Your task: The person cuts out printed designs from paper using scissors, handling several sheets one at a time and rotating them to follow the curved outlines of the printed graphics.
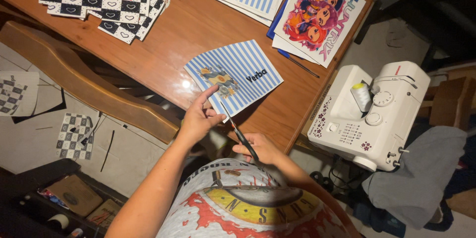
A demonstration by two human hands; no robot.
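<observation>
Between left-hand fingers [207, 100], the striped sheet [238, 71] meets right-hand scissors [239, 134].

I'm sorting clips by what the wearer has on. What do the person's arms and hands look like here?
Both forearms are bare, with no sleeves reaching them. The left hand and right hand wear no gloves; no rings or watch can be made out. The shirt is grey with a red-and-yellow print.

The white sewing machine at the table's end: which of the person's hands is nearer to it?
Right. The right hand, holding scissors, lies between the striped sheet and the sewing machine, apart from it. The left hand pinches the sheet's edge, farther off.
</observation>
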